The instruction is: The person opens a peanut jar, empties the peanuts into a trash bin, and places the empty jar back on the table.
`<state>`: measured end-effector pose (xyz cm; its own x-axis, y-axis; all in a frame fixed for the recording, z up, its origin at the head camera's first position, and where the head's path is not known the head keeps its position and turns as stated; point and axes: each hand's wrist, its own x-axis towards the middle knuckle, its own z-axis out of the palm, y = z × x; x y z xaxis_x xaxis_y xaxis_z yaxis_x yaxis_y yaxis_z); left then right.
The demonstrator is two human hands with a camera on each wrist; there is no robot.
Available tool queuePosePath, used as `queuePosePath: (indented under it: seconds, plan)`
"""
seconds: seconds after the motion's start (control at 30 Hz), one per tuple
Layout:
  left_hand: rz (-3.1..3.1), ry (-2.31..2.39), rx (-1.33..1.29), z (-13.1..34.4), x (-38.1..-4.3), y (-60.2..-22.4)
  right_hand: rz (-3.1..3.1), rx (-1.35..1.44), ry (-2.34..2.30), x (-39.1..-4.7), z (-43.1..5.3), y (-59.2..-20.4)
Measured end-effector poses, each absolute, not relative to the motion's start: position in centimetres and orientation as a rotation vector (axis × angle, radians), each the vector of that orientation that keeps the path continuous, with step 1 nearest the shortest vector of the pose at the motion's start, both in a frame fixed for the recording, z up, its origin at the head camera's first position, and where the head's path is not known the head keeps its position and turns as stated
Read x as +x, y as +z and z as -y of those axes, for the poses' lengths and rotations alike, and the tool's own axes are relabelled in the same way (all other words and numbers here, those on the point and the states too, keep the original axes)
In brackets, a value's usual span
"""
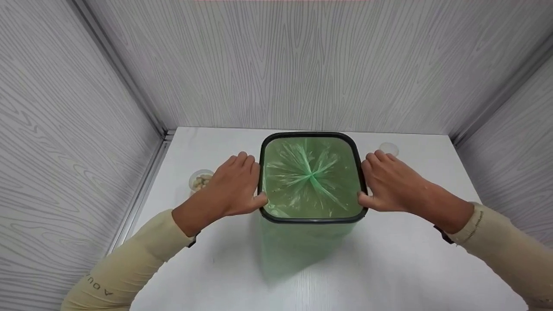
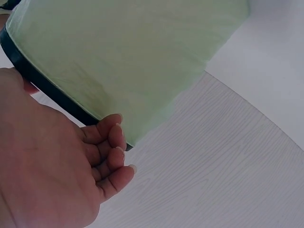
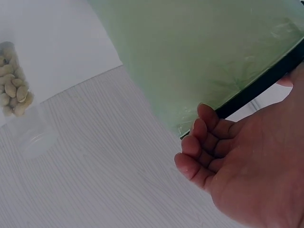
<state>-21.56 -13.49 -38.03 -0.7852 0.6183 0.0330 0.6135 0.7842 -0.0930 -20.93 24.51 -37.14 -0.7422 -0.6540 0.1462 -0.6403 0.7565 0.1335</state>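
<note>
A squarish waste bin with a black rim (image 1: 313, 220) stands upright in the middle of the white table. Thin green plastic bag (image 1: 312, 176) film spans its opening, with creases radiating from a gathered centre. Green film (image 2: 128, 52) also covers the sides in the wrist views. My left hand (image 1: 236, 183) grips the rim on the left side, thumb at the near corner and fingers curled at its outer edge. On the opposite side my right hand (image 1: 391, 183) holds the rim in the same way. Whatever lies beneath the film is hidden.
Left of the bin, partly behind my left wrist, stands a clear jar (image 1: 201, 179) of peanuts. A round translucent lid (image 1: 389, 149) lies at the back right, beyond my right hand. Wood-grain panels (image 1: 276, 65) enclose the table (image 1: 207, 268) at back and sides.
</note>
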Motion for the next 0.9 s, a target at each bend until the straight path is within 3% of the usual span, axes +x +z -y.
queuePosePath:
  seconds: [0.37,0.9]
  plan:
    - [2.911,0.114,-1.078,13.6,-21.2,-38.3,2.732,1.007,-0.132,-18.9,-24.3,-37.1]
    - [2.876,0.016,-1.080,13.9,-21.5,-39.5,2.720,0.994,-0.140,-18.7,-24.1,-37.6]
